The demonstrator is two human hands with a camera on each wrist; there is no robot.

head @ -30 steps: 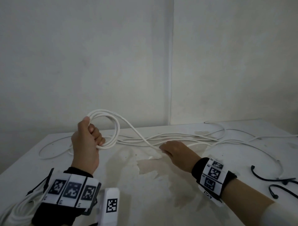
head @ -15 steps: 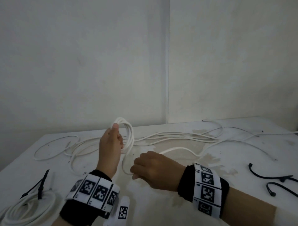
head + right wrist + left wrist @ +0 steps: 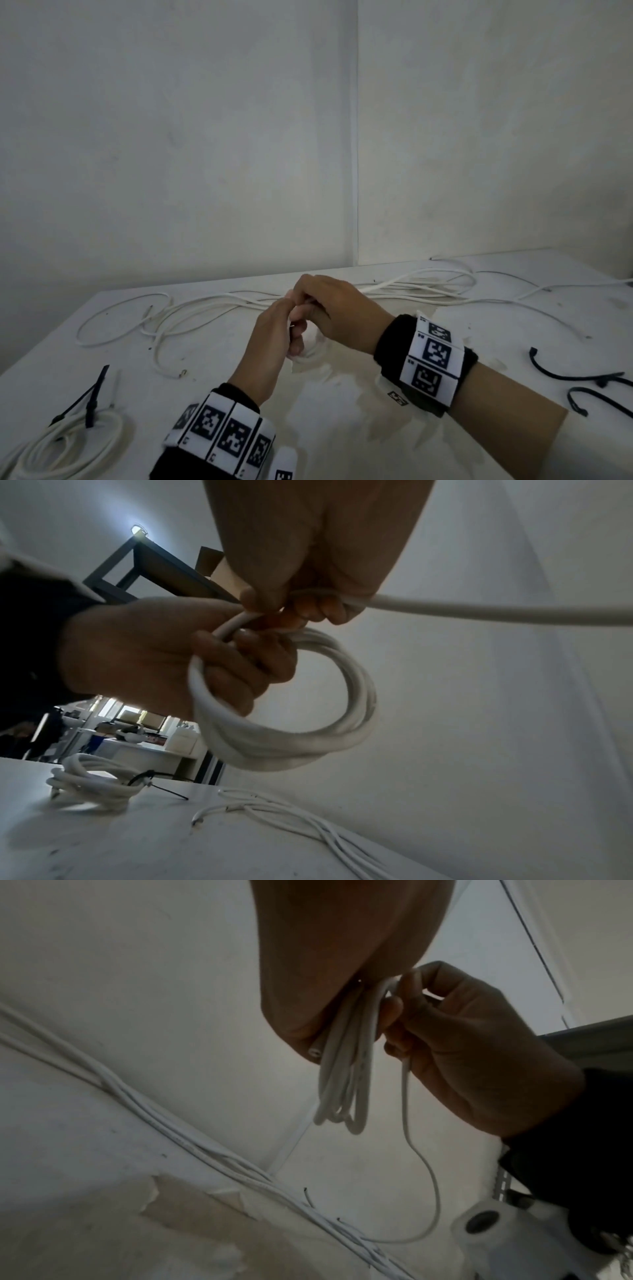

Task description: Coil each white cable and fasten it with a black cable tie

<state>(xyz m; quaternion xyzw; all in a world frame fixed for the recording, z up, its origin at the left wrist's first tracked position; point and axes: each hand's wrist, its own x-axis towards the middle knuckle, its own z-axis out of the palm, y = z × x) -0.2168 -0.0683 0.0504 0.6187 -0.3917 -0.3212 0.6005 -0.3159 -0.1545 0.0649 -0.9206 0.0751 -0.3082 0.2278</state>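
Observation:
My left hand (image 3: pixel 294 337) grips a small coil of white cable (image 3: pixel 291 723) above the middle of the table; in the left wrist view the coil's loops (image 3: pixel 342 1074) hang from its palm. My right hand (image 3: pixel 310 301) lies over the left hand's fingers and pinches the free strand of that cable (image 3: pixel 479 610), which runs off to the right. From the head view the hands hide nearly all of the coil. Two loose black cable ties (image 3: pixel 565 373) (image 3: pixel 596 399) lie at the right of the table.
A finished coil (image 3: pixel 61 448) bound with a black tie (image 3: pixel 92 397) sits at the front left corner. Loose white cables (image 3: pixel 411 287) sprawl along the back of the white table (image 3: pixel 342 428), with more loops (image 3: pixel 120 325) at the left. Walls close off the back.
My left hand carried the coil from the left to the middle. My right hand rose off the table with the strand and met the left hand.

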